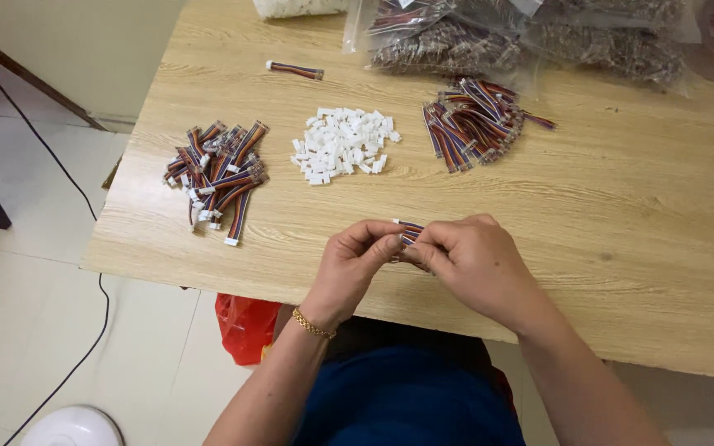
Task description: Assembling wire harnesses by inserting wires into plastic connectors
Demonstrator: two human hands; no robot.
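My left hand (355, 263) and my right hand (473, 260) meet over the near part of the wooden table (638, 215). Both pinch one short multicoloured ribbon cable (409, 230) between the fingertips; a white plug shows at its far end. A gold bracelet sits on my left wrist. Beyond the hands lies a heap of small white plastic connectors (342, 144). To its right is a pile of bare ribbon cables (474, 124). To its left is a pile of ribbon cables with white plugs fitted (218, 169).
One single ribbon cable (294, 70) lies alone near the far edge. Clear plastic bags of more cables (530, 37) line the back of the table. A red bag (245, 324) sits under the table, a black cord (97, 248) runs across the tiled floor, and a white round object (72, 425) stands at lower left.
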